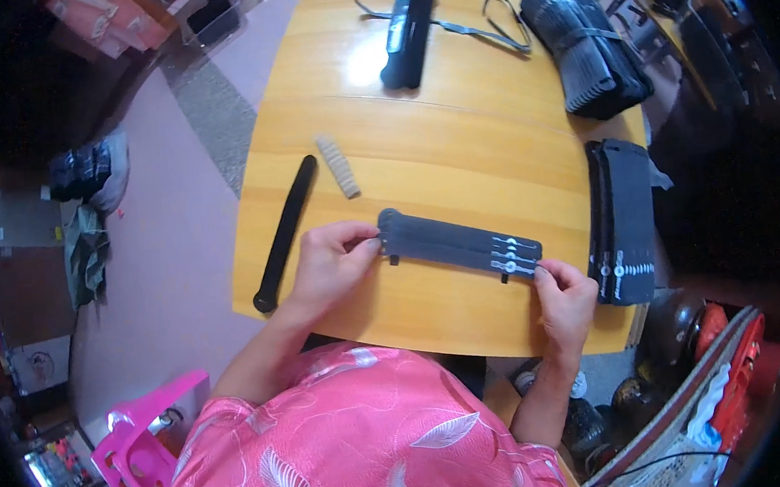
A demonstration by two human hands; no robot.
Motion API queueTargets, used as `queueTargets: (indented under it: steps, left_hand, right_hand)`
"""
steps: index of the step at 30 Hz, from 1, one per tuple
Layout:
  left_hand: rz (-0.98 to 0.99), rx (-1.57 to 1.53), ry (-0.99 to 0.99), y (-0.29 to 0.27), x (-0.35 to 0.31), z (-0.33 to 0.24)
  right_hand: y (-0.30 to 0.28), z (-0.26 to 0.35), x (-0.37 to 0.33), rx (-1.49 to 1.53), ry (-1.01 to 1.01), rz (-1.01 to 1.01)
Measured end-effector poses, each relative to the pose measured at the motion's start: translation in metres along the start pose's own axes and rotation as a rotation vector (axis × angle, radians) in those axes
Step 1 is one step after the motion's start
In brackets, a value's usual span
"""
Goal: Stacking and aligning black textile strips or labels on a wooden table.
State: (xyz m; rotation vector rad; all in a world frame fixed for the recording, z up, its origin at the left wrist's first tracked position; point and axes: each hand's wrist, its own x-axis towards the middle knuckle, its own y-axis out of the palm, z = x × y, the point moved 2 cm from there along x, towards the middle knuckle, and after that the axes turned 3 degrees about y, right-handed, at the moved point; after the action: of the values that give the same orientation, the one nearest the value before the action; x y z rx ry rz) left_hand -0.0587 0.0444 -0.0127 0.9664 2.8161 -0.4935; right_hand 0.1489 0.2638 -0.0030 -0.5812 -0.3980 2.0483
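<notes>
Between my hands lies a short stack of dark grey fabric straps (453,242), rounded at the left end and marked with white print near the right end. My left hand (332,261) pinches its rounded left end between thumb and fingers. At the printed right end, my right hand (564,299) is closed on the corner. Small dark tabs stick out below the stack's front edge. A single black strap (287,233) with a rounded near end lies left of my left hand. Beyond that hand is a narrow ribbed beige strip (338,167).
More dark straps with white print (622,223) are piled at the table's right edge. Farther back sits a tied bundle of dark straps (586,49). Another black bundle (410,38) lies at the far side with a loose grey band. A pink plastic chair (141,433) stands lower left.
</notes>
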Motion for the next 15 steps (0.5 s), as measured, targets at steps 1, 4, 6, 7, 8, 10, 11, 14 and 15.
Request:
queueTargets:
  steps: [1, 4, 6, 7, 8, 10, 11, 14, 15]
  left_hand:
    - [0.005, 0.020, 0.005, 0.0026, 0.0010, 0.0010]
    - [0.013, 0.018, -0.040, 0.0035, 0.0025, 0.0005]
    - [-0.028, 0.020, 0.002, 0.0040, 0.0023, 0.0044]
    - [-0.028, 0.021, 0.000, 0.0038, 0.0029, 0.0045]
    - [-0.037, 0.018, -0.015, 0.0034, 0.0034, 0.0045]
    - [-0.044, 0.014, -0.030, 0.0038, 0.0038, 0.0048]
    - [-0.049, 0.037, -0.004, 0.0043, 0.0035, 0.0046]
    - [-0.066, 0.090, 0.056, 0.0052, 0.0028, 0.0045]
    - [-0.080, 0.120, 0.091, 0.0052, 0.0024, 0.0043]
  right_hand:
    - [-0.0011, 0.0023, -0.0003, -0.008, 0.006, -0.005]
    - [-0.0001, -0.0009, 0.0031, -0.013, 0.021, 0.010]
    - [0.0004, 0.0016, 0.0038, -0.020, 0.039, 0.009]
    - [0.0008, 0.0018, 0.0041, -0.027, 0.056, 0.000]
    - [0.0012, 0.0011, 0.0045, -0.028, 0.057, 0.001]
    - [0.0013, -0.0006, 0.0050, -0.025, 0.058, 0.007]
    - [0.0016, -0.0010, 0.0051, -0.026, 0.060, 0.006]
    - [0.0026, -0.0007, 0.0055, -0.024, 0.069, 0.011]
    - [0.0031, 0.0006, 0.0055, -0.028, 0.067, 0.010]
